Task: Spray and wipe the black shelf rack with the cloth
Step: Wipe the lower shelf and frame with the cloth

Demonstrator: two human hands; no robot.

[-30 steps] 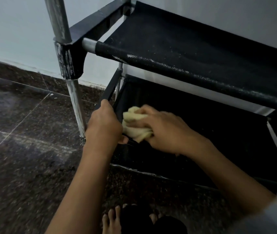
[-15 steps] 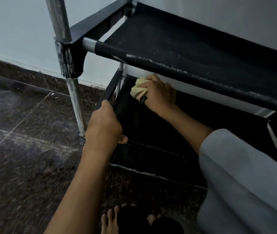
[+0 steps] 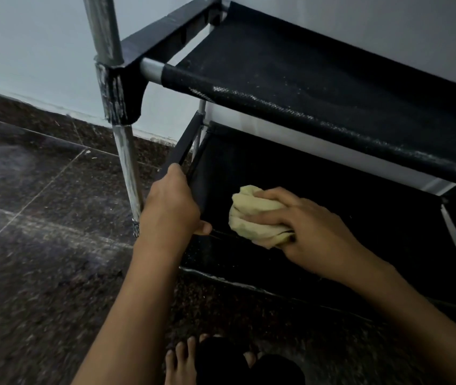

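Observation:
The black shelf rack point(image 3: 318, 87) has metal posts and black fabric tiers; it stands against a pale wall. My right hand point(image 3: 313, 232) grips a bunched yellow cloth point(image 3: 254, 215) and presses it onto the front part of the lower tier point(image 3: 332, 190). My left hand point(image 3: 171, 207) grips the black side bar point(image 3: 182, 147) at the lower tier's left end, thumb hooked under the front edge. No spray bottle shows in this view.
A worn silver post point(image 3: 126, 162) stands just left of my left hand. The upper tier overhangs the lower one closely. Dark speckled floor tiles point(image 3: 40, 259) spread to the left. My bare toes point(image 3: 182, 362) are at the bottom edge.
My right hand drew the cloth back from the lower tier's far left corner to its front part. The left hand kept its grip on the side bar.

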